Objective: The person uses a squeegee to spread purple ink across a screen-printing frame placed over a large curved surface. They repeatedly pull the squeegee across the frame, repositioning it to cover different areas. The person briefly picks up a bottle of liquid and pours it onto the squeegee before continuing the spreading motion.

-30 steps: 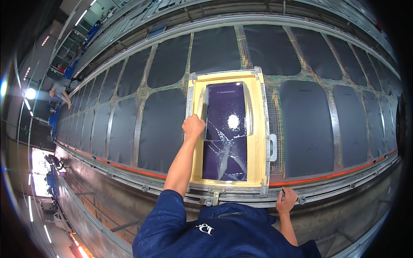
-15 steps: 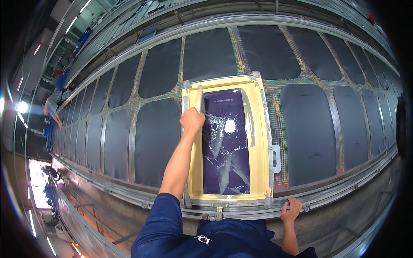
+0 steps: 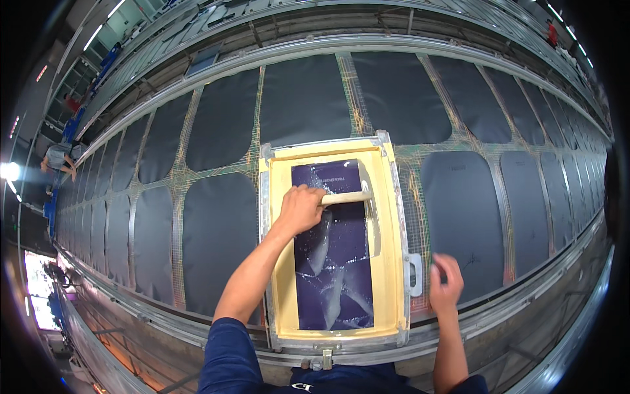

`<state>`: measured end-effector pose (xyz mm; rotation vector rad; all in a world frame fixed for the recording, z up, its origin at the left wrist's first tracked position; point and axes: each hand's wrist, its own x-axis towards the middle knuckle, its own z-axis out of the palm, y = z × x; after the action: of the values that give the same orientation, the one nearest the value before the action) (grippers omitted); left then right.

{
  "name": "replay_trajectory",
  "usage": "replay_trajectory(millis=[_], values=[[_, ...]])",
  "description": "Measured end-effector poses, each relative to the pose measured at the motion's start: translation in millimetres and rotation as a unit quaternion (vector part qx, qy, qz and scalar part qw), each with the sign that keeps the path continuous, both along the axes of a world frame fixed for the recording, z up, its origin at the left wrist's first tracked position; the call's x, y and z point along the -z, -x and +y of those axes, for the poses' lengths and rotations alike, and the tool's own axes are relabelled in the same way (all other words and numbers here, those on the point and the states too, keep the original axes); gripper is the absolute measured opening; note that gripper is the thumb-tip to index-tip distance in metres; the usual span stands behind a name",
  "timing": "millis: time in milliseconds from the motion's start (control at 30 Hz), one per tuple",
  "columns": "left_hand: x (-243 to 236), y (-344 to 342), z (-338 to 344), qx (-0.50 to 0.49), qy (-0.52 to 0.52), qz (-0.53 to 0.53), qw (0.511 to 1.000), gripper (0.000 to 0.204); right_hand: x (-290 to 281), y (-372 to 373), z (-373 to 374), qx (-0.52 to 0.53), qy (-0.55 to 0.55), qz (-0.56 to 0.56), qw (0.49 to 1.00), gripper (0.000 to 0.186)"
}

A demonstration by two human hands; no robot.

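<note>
Looking down through the head view: left hand (image 3: 300,209) wrapped tight round the pale wooden handle of a squeegee (image 3: 351,197), fingers fully curled, forearm stretched out from a blue sleeve (image 3: 230,358) at the lower edge. Squeegee lying across the upper part of the dark purple screen (image 3: 335,262), blade end near the screen's right border, handle pointing left into the fist. Wet streaks and shiny smears across the screen's lower half. Screen sitting inside a yellow frame (image 3: 387,217), metal-edged, with a grey handle tab (image 3: 415,274) sticking out on its right side.

Right hand (image 3: 445,284) just beside that tab, over the edge of a dark panel (image 3: 462,217), blurred; fingers loosely spread and slightly bent, holding nothing visible; contact with the surface impossible to judge.

Frame resting on a long table (image 3: 216,335) carrying rows of dark rounded panels, separated by strips of yellowish mesh. More panels curving away left and right toward the rim.

Far left, well apart, another person (image 3: 58,157) bent beside the table. Bright lamp (image 3: 9,171) glaring at the left edge.
</note>
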<state>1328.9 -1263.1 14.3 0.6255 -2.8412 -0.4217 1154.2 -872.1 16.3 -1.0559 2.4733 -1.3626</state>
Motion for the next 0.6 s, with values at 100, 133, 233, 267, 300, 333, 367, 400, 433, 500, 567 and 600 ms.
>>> replay_trajectory(millis=[100, 133, 233, 267, 300, 333, 367, 400, 433, 500, 567, 600], values=[[-0.7, 25.6, -41.8, 0.024, 0.007, 0.003, 1.0, 0.02, -22.6, 46.1, -145.9, -0.191, -0.005, 0.111, 0.975, 0.052], [2.1, 34.7, -53.3, 0.03, 0.004, -0.011, 0.999, 0.022, -22.7, 58.4, -192.1, -0.239, 0.009, 0.121, 0.963, 0.057], [3.9, 58.4, -83.3, -0.011, -0.005, -0.04, 0.999, 0.023, -22.3, 87.9, -301.0, -0.337, -0.057, 0.126, 0.931, 0.058], [4.7, 65.4, -91.0, -0.023, -0.011, -0.05, 0.998, 0.023, -19.4, 96.2, -325.7, -0.36, -0.131, 0.112, 0.917, 0.057], [4.2, 73.2, -100.5, -0.036, -0.034, -0.079, 0.996, 0.024, -15.8, 102.5, -347.8, -0.371, -0.169, 0.123, 0.905, 0.054], [4.3, 77.8, -108.6, -0.033, -0.009, -0.087, 0.996, 0.024, -10.6, 108.0, -367.2, -0.373, -0.24, 0.132, 0.887, 0.052], [2.5, 81.7, -116.4, -0.038, -0.026, -0.09, 0.995, 0.027, -6.7, 112.3, -381.5, -0.381, -0.254, 0.149, 0.877, 0.047], [0.9, 84.5, -124.7, -0.045, -0.05, -0.11, 0.992, 0.03, -1.8, 115.5, -392.7, -0.38, -0.297, 0.161, 0.861, 0.043], [-0.8, 83.2, -131.7, -0.029, -0.044, -0.111, 0.992, 0.032, 3.4, 117.2, -400.1, -0.385, -0.299, 0.159, 0.858, 0.039], [-1.1, 82.5, -144.0, -0.022, -0.03, -0.125, 0.991, 0.035, 12.0, 122.4, -408.5, -0.383, -0.319, 0.154, 0.853, 0.034], [4.2, 78.3, -147.8, -0.067, -0.059, -0.121, 0.989, 0.031, 20.7, 123.4, -410.9, -0.392, -0.29, 0.144, 0.861, 0.031], [7.7, 75.8, -147.6, -0.071, -0.082, -0.104, 0.989, 0.032, 24.1, 123.0, -410.0, -0.399, -0.258, 0.139, 0.869, 0.03]])
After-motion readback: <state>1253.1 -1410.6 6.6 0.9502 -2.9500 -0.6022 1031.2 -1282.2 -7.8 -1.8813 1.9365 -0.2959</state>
